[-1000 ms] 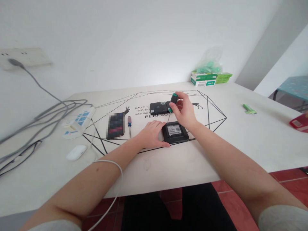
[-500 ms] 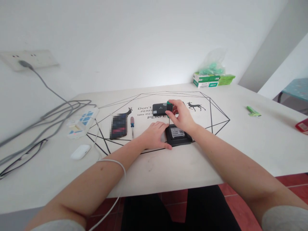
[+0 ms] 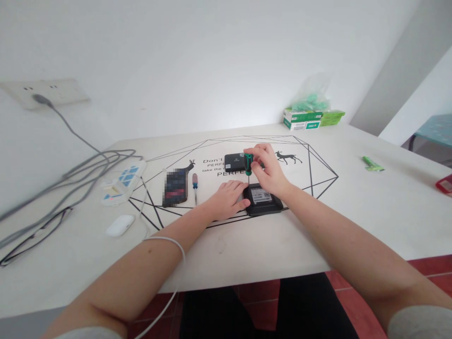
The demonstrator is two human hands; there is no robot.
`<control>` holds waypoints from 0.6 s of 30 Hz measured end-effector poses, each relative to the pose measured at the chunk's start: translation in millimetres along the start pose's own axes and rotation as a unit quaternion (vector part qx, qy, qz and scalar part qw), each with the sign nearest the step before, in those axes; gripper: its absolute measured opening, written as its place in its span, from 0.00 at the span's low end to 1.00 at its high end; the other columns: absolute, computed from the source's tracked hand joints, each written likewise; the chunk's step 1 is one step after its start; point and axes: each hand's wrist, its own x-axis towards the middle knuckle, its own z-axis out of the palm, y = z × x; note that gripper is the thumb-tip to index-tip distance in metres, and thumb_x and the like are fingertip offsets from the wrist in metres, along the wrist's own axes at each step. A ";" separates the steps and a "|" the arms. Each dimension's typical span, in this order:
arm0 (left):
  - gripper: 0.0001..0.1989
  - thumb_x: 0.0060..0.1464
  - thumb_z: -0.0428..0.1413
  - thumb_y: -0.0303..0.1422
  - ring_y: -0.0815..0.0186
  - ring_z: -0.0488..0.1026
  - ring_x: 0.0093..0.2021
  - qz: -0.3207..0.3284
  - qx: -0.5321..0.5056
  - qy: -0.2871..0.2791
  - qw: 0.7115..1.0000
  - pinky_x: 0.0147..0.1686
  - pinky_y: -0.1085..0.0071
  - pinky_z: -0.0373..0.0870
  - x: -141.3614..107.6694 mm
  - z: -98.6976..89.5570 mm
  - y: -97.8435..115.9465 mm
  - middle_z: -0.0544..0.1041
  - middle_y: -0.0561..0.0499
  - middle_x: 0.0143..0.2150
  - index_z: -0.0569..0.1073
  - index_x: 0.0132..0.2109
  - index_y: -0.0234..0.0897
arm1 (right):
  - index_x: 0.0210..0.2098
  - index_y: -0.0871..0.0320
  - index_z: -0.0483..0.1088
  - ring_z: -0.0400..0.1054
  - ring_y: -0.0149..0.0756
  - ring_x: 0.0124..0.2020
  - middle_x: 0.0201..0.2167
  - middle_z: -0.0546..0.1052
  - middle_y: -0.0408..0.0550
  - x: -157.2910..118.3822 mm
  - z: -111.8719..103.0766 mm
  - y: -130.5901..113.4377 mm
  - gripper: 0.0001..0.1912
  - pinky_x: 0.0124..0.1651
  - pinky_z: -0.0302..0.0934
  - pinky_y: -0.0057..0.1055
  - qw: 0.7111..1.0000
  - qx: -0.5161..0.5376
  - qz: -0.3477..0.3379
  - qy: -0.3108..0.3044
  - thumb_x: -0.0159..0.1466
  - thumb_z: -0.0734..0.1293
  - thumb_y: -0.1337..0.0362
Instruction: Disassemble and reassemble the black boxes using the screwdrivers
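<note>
Phone [image 3: 178,187], its screen partly blurred into blocks, lies well left of the black device [image 3: 264,207]. Nearer the device, still to its left, lies a small screwdriver [image 3: 195,188], handle away from the person and shaft toward them. The left hand [image 3: 229,200] rests at the device's left edge, thumb apart from the fingers; whether it grips or only steadies, I cannot tell. Behind the device sits a black box [image 3: 233,163], its right part hidden by the other hand. Over the device's far left corner stands the green-handled screwdriver [image 3: 248,165], long axis nearly upright, handle up and thin shaft pointing down; its tip is too small to make out. The right hand [image 3: 267,170] has thumb and fingers closed around that handle. The device lies flat, its label too small to read, its far right corner covered by the right hand. Well to its right, a red box [image 3: 445,184] is cut off by the frame.
</note>
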 end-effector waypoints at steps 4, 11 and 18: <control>0.42 0.71 0.33 0.62 0.43 0.66 0.66 0.002 0.003 0.002 1.000 0.65 0.43 0.62 0.1 0.8 -1.3 0.71 0.33 0.67 0.65 0.71 0.35 | 0.53 0.51 0.74 0.73 0.38 0.42 0.46 0.77 0.50 2.3 -5.2 -1.8 0.20 0.48 0.74 0.43 0.999 -0.006 -0.038 0.012 0.69 0.58 0.74; 0.45 0.70 0.30 0.64 0.43 0.65 0.67 -0.001 -0.003 -0.008 1.000 0.66 0.42 0.61 -0.7 -2.0 0.9 0.70 0.31 0.68 0.64 0.71 0.32 | 0.49 0.51 0.73 0.75 0.36 0.36 0.43 0.81 0.45 0.3 -3.6 -5.9 0.16 0.43 0.75 0.40 0.997 0.011 0.068 0.024 0.65 0.75 0.57; 0.43 0.71 0.32 0.62 0.43 0.66 0.66 0.005 0.006 -0.008 1.000 0.65 0.43 0.62 -1.4 -3.7 1.2 0.71 0.32 0.67 0.64 0.71 0.33 | 0.56 0.50 0.72 0.77 0.40 0.44 0.50 0.77 0.52 -5.5 5.2 -8.9 0.15 0.45 0.79 0.41 0.998 0.033 0.052 0.019 0.71 0.68 0.59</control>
